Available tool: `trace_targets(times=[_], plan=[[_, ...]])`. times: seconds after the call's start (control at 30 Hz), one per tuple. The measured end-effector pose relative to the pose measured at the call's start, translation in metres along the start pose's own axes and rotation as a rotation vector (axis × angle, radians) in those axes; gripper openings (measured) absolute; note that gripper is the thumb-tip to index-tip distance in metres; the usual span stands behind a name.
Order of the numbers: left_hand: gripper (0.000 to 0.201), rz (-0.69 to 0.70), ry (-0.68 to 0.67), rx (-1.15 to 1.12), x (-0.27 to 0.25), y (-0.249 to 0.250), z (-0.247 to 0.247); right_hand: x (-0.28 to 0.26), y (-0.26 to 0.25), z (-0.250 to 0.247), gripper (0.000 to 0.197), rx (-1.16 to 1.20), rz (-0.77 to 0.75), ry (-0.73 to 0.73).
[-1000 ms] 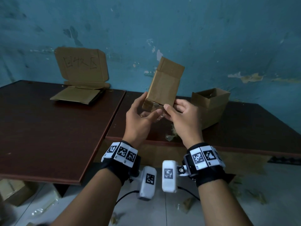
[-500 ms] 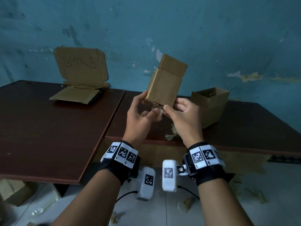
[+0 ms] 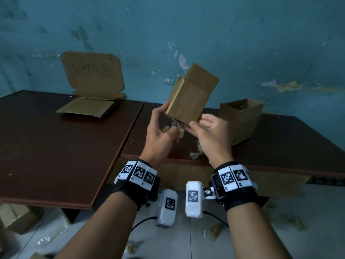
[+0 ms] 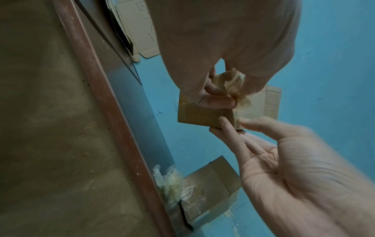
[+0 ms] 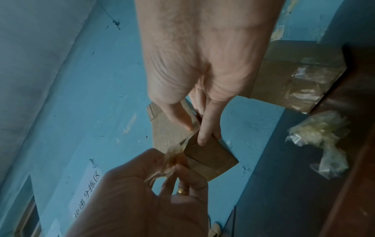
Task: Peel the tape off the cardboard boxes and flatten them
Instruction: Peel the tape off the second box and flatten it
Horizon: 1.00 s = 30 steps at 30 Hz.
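I hold a small brown cardboard box (image 3: 188,96) tilted in the air over the gap between two tables. My right hand (image 3: 194,126) grips its lower right corner, thumb on the near face and fingers behind. My left hand (image 3: 172,130) sits just below the box and pinches a crumpled strip of clear tape (image 3: 177,126) that still runs up to the box's bottom edge. The left wrist view shows the tape wad (image 4: 235,91) between thumb and finger against the box (image 4: 198,115). The right wrist view shows the tape (image 5: 174,158) stretched off the box's corner (image 5: 211,155).
An open cardboard box (image 3: 240,118) stands on the right table (image 3: 289,146), with crumpled tape wads (image 3: 196,152) near that table's front edge. Flattened cardboard (image 3: 87,109) lies on the left table (image 3: 56,146) below a cardboard sign (image 3: 91,71) against the wall. Another box (image 3: 15,217) sits on the floor.
The box has risen a little and tipped further right. My left hand has drawn down and away from its bottom, pulling the tape strip out.
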State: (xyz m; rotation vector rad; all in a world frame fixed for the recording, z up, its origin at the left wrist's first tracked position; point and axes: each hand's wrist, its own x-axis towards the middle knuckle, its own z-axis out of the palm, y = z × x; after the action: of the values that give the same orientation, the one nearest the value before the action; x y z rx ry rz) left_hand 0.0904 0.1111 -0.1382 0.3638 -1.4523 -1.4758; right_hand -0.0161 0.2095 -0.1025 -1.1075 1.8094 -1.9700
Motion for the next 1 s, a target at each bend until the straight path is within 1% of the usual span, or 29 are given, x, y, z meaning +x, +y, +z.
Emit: trace_targets(times=[0.1, 0.17, 0.2, 0.23, 0.3, 0.43, 0.57, 0.67, 0.73, 0.77, 0.83, 0.87, 1.0], plan=[[0.067, 0.005, -0.024, -0.027, 0.0, 0.002, 0.0, 0.003, 0.004, 0.0, 0.013, 0.045, 0.029, 0.026], [0.067, 0.008, -0.031, -0.031, 0.001, 0.004, -0.001, 0.003, 0.003, 0.001, 0.021, 0.068, 0.03, 0.029], [0.068, 0.005, -0.037, -0.031, 0.002, 0.003, -0.002, 0.003, 0.002, 0.001, 0.021, 0.071, 0.029, 0.026], [0.069, 0.003, -0.048, -0.033, 0.002, 0.003, -0.002, 0.002, 0.002, 0.001, 0.017, 0.068, 0.023, 0.019], [0.072, -0.001, -0.083, -0.042, 0.002, 0.002, -0.002, 0.002, 0.001, -0.001, 0.009, 0.039, 0.018, 0.007], [0.077, -0.034, -0.134, -0.085, 0.003, 0.0, -0.003, 0.002, 0.004, -0.002, 0.015, -0.038, 0.011, 0.009], [0.08, -0.054, -0.148, -0.076, 0.002, 0.0, -0.002, 0.003, 0.005, -0.002, 0.014, -0.081, 0.024, 0.024], [0.082, -0.064, -0.154, -0.075, 0.001, 0.001, 0.0, 0.005, 0.005, -0.004, 0.025, -0.079, 0.062, 0.053], [0.082, -0.065, -0.158, -0.076, 0.001, 0.001, 0.002, 0.008, 0.007, -0.005, 0.025, -0.069, 0.084, 0.068], [0.082, -0.063, -0.161, -0.07, 0.001, 0.0, 0.002, 0.009, 0.007, -0.004, 0.03, -0.07, 0.089, 0.078], [0.081, -0.056, -0.165, -0.053, 0.0, 0.001, 0.003, 0.01, 0.009, -0.003, 0.053, -0.091, 0.091, 0.092], [0.081, -0.053, -0.166, -0.047, -0.001, 0.001, 0.004, 0.011, 0.01, -0.003, 0.059, -0.107, 0.093, 0.097], [0.082, -0.047, -0.168, -0.045, -0.003, 0.001, 0.006, 0.011, 0.012, -0.004, 0.061, -0.127, 0.085, 0.124]])
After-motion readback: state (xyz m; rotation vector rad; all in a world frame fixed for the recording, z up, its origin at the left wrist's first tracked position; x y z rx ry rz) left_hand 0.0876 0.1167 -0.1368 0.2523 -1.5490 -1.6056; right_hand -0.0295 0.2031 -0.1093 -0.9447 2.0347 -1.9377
